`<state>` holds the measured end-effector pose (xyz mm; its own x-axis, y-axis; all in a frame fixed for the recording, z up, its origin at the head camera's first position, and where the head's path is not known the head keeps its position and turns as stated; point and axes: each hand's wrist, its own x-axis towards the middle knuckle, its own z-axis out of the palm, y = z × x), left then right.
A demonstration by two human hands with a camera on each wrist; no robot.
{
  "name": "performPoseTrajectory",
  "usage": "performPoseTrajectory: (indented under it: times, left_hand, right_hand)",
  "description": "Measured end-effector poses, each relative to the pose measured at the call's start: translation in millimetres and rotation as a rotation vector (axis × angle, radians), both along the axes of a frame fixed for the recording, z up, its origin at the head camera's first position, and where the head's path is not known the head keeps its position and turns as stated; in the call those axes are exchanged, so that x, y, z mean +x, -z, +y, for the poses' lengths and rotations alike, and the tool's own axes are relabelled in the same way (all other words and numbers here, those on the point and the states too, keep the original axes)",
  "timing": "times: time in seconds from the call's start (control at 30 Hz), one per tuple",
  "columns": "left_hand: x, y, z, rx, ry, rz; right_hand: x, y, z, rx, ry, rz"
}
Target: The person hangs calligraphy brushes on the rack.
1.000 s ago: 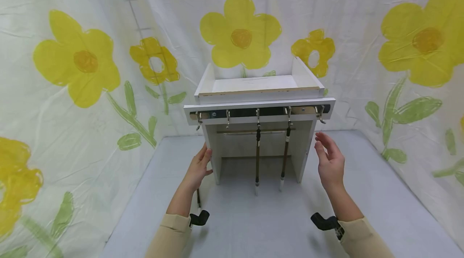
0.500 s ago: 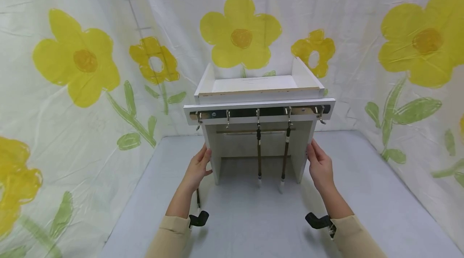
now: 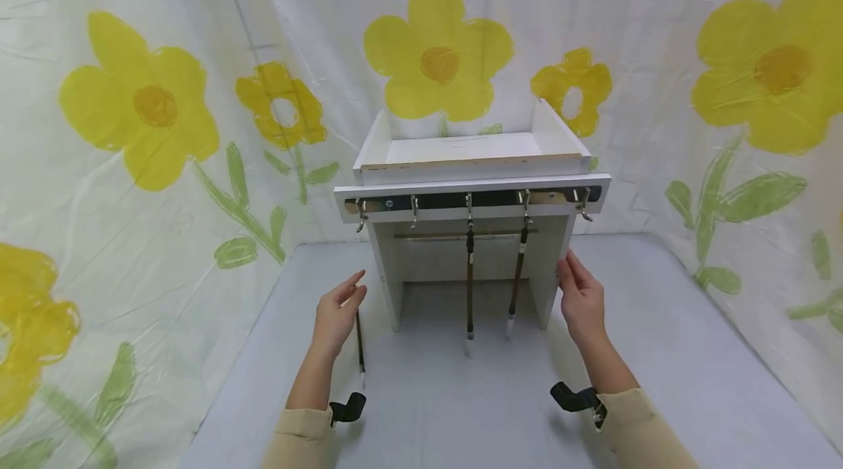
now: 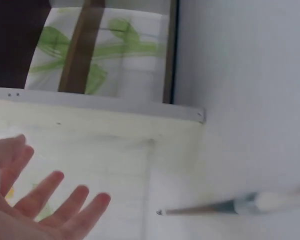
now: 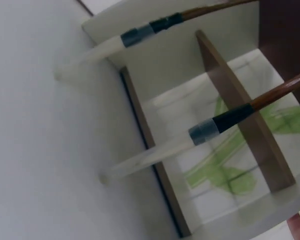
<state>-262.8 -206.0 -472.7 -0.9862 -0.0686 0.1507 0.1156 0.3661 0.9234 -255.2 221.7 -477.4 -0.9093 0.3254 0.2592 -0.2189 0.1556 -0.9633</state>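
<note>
A white wooden rack (image 3: 461, 179) stands on the table, with a row of metal hooks across its front. Two calligraphy brushes hang from the hooks: one at the middle (image 3: 470, 286), another to its right (image 3: 518, 275), white tips down. My right hand (image 3: 583, 304) touches the outer face of the rack's right side panel (image 3: 555, 264). A fingertip (image 5: 299, 227) shows beyond that panel in the right wrist view. Apart from the left panel, my left hand (image 3: 334, 319) has its fingers spread, holding nothing. Beside it is a third brush (image 3: 360, 352), partly hidden by the hand.
Around the rack lies the pale table top (image 3: 435, 410). A white curtain with yellow painted flowers (image 3: 439, 63) hangs behind and on both sides. An open-topped shelf (image 3: 470, 148) forms the rack's upper part. A crossbar (image 3: 461, 237) runs inside it.
My right hand came in from the right to the right panel and stays there. My left hand has left the left panel, moving left and down. The hanging brushes sway slightly.
</note>
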Motion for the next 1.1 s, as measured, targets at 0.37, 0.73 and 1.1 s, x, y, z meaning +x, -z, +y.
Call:
performPoseTrajectory:
  times: [0.37, 0.73, 1.1]
  left_hand:
    - [9.5, 34.0, -11.3, -0.124, -0.195, -0.103]
    - [4.4, 54.0, -8.5, -0.189, -0.259, -0.273]
    - [-6.5, 57.6, -1.4, -0.284, -0.245, -0.248]
  right_hand:
    - [2.7, 3.8, -6, 0.032, -0.016, -0.022]
    - [7.4, 3.5, -6, 0.028, -0.018, -0.031]
    - [3.4, -0.3, -2, 0.038, -0.007, 0.007]
